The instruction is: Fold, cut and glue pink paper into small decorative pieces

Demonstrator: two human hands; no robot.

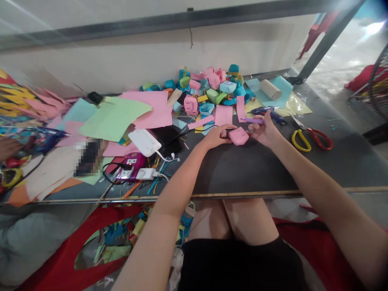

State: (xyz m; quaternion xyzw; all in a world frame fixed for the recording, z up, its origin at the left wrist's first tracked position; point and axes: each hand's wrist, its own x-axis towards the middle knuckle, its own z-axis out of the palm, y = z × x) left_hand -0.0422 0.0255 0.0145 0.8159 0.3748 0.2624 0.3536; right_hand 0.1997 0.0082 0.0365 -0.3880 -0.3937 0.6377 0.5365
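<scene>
Just above the dark tabletop, my left hand (217, 136) grips a small pink folded-paper shape (239, 136) with dark lines on its face. A purple pen (253, 120) is between the fingers of my right hand (266, 131), to the right of the paper shape and pointing left. Behind my hands lie a pink paper rectangle (223, 115) and a narrow pink strip (241, 109). A heap of folded paper pieces (212, 83) in pink, blue, green and yellow rests against the wall.
Scissors (312, 137) with yellow and red handles lie right, near a blue glue gun (275, 116) and a cardboard tube (270, 89). Left are a white power bank (144, 142), a purple power strip (131, 167), cables and coloured sheets (117, 117). Another person's hand (8, 147) shows far left.
</scene>
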